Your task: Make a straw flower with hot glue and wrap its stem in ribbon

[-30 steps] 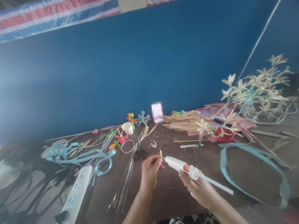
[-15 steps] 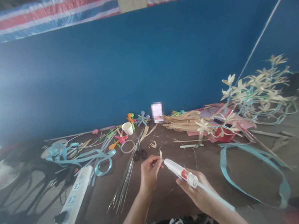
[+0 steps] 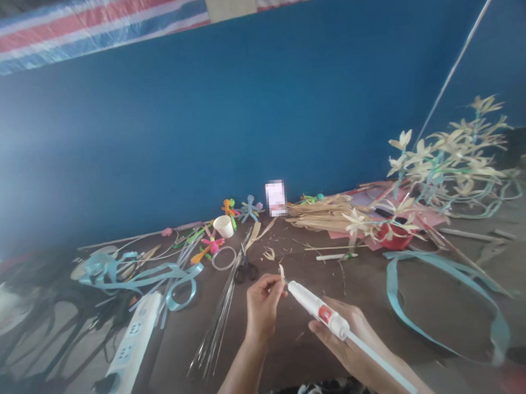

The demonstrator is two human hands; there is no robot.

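My left hand [image 3: 264, 303] pinches a small pale husk petal [image 3: 281, 272] between thumb and fingertips, its curved tip standing up above them. In my right hand [image 3: 351, 327] is a white glue gun [image 3: 311, 300] with a red label, tilted so its nozzle points at the petal. The nozzle is right beside the left fingertips; whether it touches the petal I cannot tell. A translucent glue stick [image 3: 382, 364] sticks out of the gun's back end. Black-handled scissors [image 3: 246, 271] lie just beyond my left hand, beside a bundle of thin metal wires [image 3: 216, 323].
A power strip [image 3: 130, 351] and blue ribbon [image 3: 139, 274] lie at left. Behind are a paper cup [image 3: 223, 226], a tape ring [image 3: 224, 258] and dried husks [image 3: 325, 214]. Husk flowers [image 3: 454, 149] stand at right, near a ribbon loop [image 3: 396, 296]. A white pen [image 3: 335, 256] lies ahead.
The glue gun's back end has dipped slightly and the glue stick behind it points lower. My left hand keeps its pinch on the petal, almost unmoved.
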